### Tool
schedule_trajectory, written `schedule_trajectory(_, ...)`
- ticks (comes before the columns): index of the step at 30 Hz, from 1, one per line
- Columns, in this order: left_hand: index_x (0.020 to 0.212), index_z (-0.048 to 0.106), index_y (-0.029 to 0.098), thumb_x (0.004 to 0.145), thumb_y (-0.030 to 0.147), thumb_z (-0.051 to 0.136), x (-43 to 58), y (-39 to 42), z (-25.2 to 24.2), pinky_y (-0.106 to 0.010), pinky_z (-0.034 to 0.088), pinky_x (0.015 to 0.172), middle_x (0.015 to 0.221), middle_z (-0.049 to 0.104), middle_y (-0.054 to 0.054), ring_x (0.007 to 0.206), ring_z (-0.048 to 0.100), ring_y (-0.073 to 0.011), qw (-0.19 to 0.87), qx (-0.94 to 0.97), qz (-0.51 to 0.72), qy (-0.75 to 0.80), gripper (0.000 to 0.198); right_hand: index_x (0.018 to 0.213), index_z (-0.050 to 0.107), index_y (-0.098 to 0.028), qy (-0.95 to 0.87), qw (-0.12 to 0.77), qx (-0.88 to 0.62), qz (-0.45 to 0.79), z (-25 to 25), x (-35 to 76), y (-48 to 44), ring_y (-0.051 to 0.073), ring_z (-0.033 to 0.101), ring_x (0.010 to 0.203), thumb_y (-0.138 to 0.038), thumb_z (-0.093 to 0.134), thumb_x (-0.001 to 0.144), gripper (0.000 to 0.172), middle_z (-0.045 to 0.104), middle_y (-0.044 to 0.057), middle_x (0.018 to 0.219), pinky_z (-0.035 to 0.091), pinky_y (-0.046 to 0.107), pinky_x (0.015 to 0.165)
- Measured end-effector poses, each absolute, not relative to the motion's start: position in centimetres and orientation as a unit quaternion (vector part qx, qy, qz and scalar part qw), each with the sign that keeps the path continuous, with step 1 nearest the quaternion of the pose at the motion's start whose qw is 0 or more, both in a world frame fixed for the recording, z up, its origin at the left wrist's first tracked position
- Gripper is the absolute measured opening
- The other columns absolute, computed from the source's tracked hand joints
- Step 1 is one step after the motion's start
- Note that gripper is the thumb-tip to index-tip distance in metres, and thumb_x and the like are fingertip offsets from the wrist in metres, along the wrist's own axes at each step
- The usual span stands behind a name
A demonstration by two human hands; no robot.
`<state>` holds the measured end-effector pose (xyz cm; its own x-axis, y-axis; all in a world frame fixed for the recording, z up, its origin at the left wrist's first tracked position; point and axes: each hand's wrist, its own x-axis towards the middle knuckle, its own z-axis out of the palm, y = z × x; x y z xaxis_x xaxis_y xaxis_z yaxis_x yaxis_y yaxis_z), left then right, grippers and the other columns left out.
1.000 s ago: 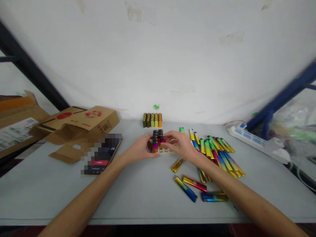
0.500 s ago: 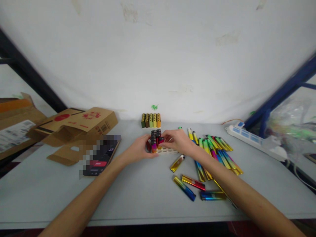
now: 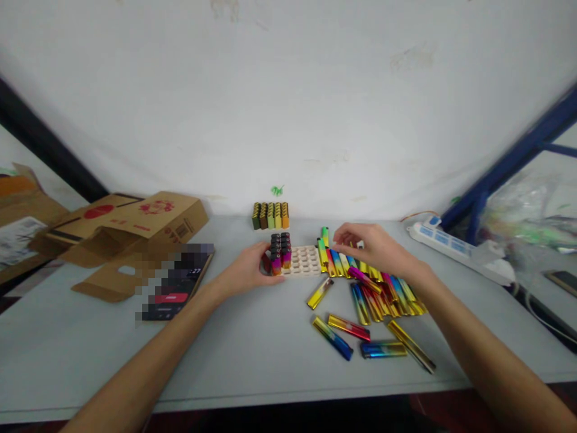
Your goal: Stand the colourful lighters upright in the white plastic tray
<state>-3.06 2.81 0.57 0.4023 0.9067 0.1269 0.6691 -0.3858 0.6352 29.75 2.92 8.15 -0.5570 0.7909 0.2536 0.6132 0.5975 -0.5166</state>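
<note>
Right hand (image 3: 376, 248) has left the tray (image 3: 306, 262) and now hovers over the loose lighters (image 3: 383, 294) on the desk (image 3: 252, 355), fingers half-curled and empty. Left hand (image 3: 247, 273) grips the tray's left end beside the standing lighters (image 3: 280, 251).

All I can read is a small white "27" on the dark phone screen (image 3: 180, 287) lying on my grey bench (image 3: 252, 355), while the red print on the brown cardboard box (image 3: 155, 219) is too blurred.

light: even, soft, dim | shadows: faint | focus: soft throughout | edges: wide-angle bending, blurred corners
</note>
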Motion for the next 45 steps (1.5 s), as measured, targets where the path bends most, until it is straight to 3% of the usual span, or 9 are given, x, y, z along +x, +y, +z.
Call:
schedule_trajectory(8,0.114,0.067,0.013,0.071,0.054,0.084,-3.1,2.8,0.5,-0.036,0.056,0.072,0.103,0.073,-0.01,0.082,0.067,-0.0236,0.28,0.787,0.239,0.495,0.062,0.101,0.073,-0.021,-0.829,0.177,-0.511,0.145,7.0,35.4,-3.5,0.021,0.071,0.079,-0.046,0.063,0.102,0.026,0.077,0.006,0.09,0.055,0.033,0.073)
schedule_trajectory(14,0.113,0.067,0.015,0.07,0.055,0.084,-3.0,2.8,0.6,-0.032,0.053,0.062,0.098,0.072,-0.008,0.076,0.065,-0.022,0.277,0.782,0.235,0.507,0.061,0.11,0.072,-0.019,-0.831,0.144,-0.533,0.068,3.1,34.6,-3.7,0.027,0.071,0.095,-0.037,0.066,0.101,0.021,0.073,0.012,0.105,0.056,0.039,0.084)
schedule_trajectory(20,0.113,0.067,0.014,0.07,0.052,0.084,-3.0,2.7,0.8,-0.034,0.054,0.064,0.096,0.072,-0.009,0.073,0.065,-0.021,0.275,0.784,0.236,0.504,0.06,0.109,0.072,-0.017,-0.826,0.105,-0.552,0.049,1.6,32.8,-2.0,0.03,0.069,0.099,-0.028,0.07,0.098,0.016,0.072,0.013,0.104,0.054,0.041,0.087)
schedule_trajectory(23,0.114,0.067,0.015,0.07,0.05,0.085,-3.0,2.7,0.8,-0.035,0.056,0.069,0.1,0.073,-0.009,0.078,0.067,-0.0222,0.282,0.782,0.245,0.498,0.059,0.098,0.07,-0.017,-0.839,0.132,-0.522,0.075,2.4,32.6,-1.4,0.026,0.068,0.091,-0.026,0.065,0.101,0.01,0.07,0.011,0.1,0.051,0.037,0.083)
schedule_trajectory(27,0.111,0.068,0.015,0.07,0.049,0.085,-3.0,2.7,0.8,-0.035,0.056,0.071,0.1,0.073,-0.008,0.08,0.067,-0.0226,0.278,0.786,0.25,0.492,0.056,0.084,0.061,-0.02,-0.843,0.218,-0.471,0.139,4.2,32.2,-0.4,0.021,0.062,0.081,-0.036,0.057,0.106,0.028,0.064,0.006,0.089,0.046,0.034,0.076)
schedule_trajectory(32,0.109,0.067,0.015,0.067,0.051,0.086,-2.9,2.8,0.8,-0.034,0.055,0.066,0.095,0.071,-0.007,0.073,0.064,-0.0202,0.269,0.787,0.25,0.495,0.058,0.093,0.055,-0.022,-0.772,0.313,-0.392,0.391,5.4,30.1,1.3,0.016,0.06,0.074,-0.052,0.053,0.106,0.033,0.062,0.001,0.081,0.048,0.03,0.072)
schedule_trajectory(35,0.108,0.068,0.016,0.068,0.05,0.086,-3.0,2.7,0.9,-0.032,0.054,0.065,0.095,0.07,-0.006,0.072,0.063,-0.0191,0.269,0.788,0.251,0.494,0.056,0.093,0.051,-0.023,-0.725,0.351,-0.364,0.468,5.2,28.7,2.3,0.012,0.045,0.061,-0.061,0.055,0.103,0.039,0.05,-0.005,0.072,0.04,0.026,0.058)
schedule_trajectory(38,0.11,0.068,0.015,0.07,0.051,0.085,-3.0,2.6,0.9,-0.033,0.053,0.065,0.096,0.071,-0.007,0.074,0.063,-0.0201,0.267,0.789,0.246,0.495,0.057,0.082,0.046,-0.024,-0.705,0.388,-0.396,0.442,4.4,27.7,2.7,0.011,0.031,0.055,-0.068,0.056,0.099,0.048,0.037,-0.008,0.065,0.027,0.026,0.049)
schedule_trajectory(45,0.109,0.068,0.02,0.066,0.048,0.087,-2.9,2.6,0.7,-0.037,0.057,0.075,0.103,0.073,-0.008,0.083,0.068,-0.0257,0.306,0.763,0.256,0.508,0.055,0.062,0.034,-0.023,-0.733,0.398,-0.463,0.299,2.4,27.6,1.6,0.011,0.027,0.057,-0.072,0.051,0.098,0.063,0.028,-0.005,0.059,0.021,0.028,0.054)
